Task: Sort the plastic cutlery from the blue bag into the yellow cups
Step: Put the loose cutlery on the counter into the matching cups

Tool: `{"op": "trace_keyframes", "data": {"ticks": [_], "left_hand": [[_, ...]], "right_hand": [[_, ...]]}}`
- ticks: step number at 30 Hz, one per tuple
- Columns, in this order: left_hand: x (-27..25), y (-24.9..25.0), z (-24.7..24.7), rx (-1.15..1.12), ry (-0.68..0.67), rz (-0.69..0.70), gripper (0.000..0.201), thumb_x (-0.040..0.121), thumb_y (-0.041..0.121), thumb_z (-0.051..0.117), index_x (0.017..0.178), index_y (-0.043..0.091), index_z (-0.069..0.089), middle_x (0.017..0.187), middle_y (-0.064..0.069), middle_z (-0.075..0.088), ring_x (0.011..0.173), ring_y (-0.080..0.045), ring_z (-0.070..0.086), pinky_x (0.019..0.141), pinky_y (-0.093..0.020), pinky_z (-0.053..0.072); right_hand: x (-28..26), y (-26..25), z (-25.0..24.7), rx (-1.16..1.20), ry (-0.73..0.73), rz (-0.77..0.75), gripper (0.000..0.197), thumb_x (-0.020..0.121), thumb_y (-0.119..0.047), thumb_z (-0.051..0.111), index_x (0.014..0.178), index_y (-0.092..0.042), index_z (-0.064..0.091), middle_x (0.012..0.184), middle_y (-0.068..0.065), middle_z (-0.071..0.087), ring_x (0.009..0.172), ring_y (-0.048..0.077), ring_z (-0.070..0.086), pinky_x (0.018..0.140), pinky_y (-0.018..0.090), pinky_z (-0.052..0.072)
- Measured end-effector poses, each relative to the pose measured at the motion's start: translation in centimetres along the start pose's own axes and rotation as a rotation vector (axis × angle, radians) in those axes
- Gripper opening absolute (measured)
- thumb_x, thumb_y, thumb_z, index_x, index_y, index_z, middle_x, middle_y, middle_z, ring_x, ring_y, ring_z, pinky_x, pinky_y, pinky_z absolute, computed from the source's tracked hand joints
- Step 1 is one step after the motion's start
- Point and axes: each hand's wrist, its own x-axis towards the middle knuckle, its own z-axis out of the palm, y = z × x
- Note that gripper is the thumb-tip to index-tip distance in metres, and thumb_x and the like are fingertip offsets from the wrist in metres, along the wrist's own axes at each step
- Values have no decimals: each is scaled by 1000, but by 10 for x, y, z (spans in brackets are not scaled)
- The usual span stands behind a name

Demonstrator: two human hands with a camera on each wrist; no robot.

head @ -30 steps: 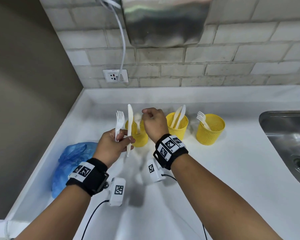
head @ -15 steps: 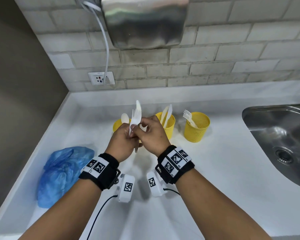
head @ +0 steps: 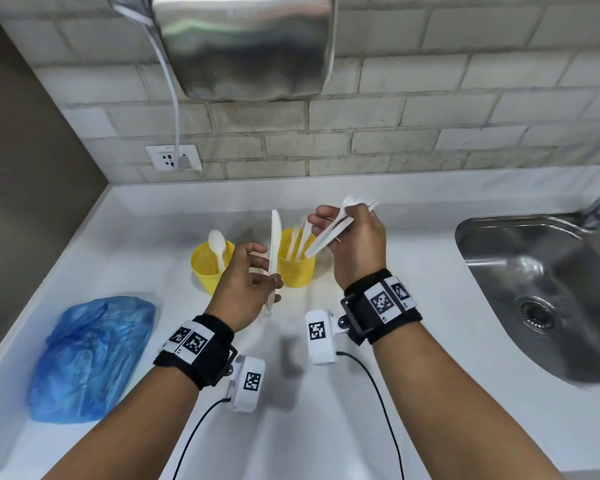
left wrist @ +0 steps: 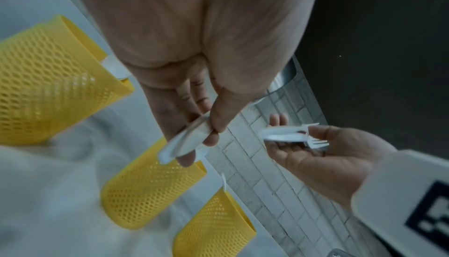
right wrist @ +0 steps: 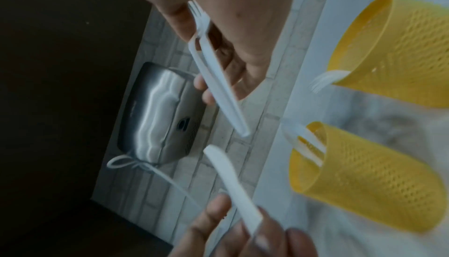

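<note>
Head view: the left hand (head: 245,292) pinches a white plastic knife (head: 273,251) by its handle between thumb and fingers, blade upright, just in front of the middle yellow mesh cup (head: 297,268). That cup holds white knives; the left yellow mesh cup (head: 207,268) beside it holds a white plastic spoon (head: 218,249). The right hand (head: 355,247) is raised above the cups, its grip closed round white plastic forks (head: 340,225), tines pointing right, handles slanting down toward the middle cup. A crumpled blue plastic bag (head: 90,355) lies on the white tabletop (head: 413,306) at the left, well apart from the cups. A steel sink (head: 541,292) sits at the right.

Left wrist view: thumb and fingertips (left wrist: 213,138) clamp the knife handle (left wrist: 184,142); three yellow cups stand in a row on the tabletop below.

Right wrist view: the fingers (right wrist: 206,95) curl round the fork handles (right wrist: 218,88); the third yellow mesh cup (right wrist: 393,49) holds one fork (right wrist: 325,78).
</note>
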Motion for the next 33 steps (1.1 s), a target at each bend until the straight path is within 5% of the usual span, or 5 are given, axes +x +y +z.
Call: {"op": "trace_keyframes", "data": {"ticks": [6,12,19,27,33], "left_hand": [[1,11,24,-58,-87,-48,37,92,-5,69,119,19,61,99,-12,62,83,-25,71,76,-50,64],[5,17,44,17,-227,-44,15,94,3,71,108,9,68,105,-24,68,78,-23,72,76,-39,59],[17,24,48,20,-227,-2,13,97,9,69,105,0,72,86,-5,74,79,-15,71,74,-30,60],[45,33,36,122,-72,-7,13,88,17,81,101,13,78,86,-6,79,72,-12,70,63,-25,56],[73,44,33,130,29,64,15,86,15,83,99,9,79,87,-7,79,67,-8,70,59,-15,49]], "right_hand": [[15,16,-26,-340,-28,31,9,94,-12,51,86,-14,49,51,-3,40,43,18,35,50,31,36],[10,25,-37,-546,-228,36,22,93,-22,73,74,-14,65,59,5,59,48,25,47,45,29,39],[18,25,-48,-496,-287,35,13,92,-19,75,82,-10,72,71,15,67,58,28,52,47,27,41],[41,-1,-53,-422,-225,75,13,94,-28,58,101,-17,55,60,0,46,43,16,38,45,28,32],[74,-28,-67,-336,-40,-138,21,92,3,39,101,-12,52,61,5,52,56,22,50,66,36,43]]}}
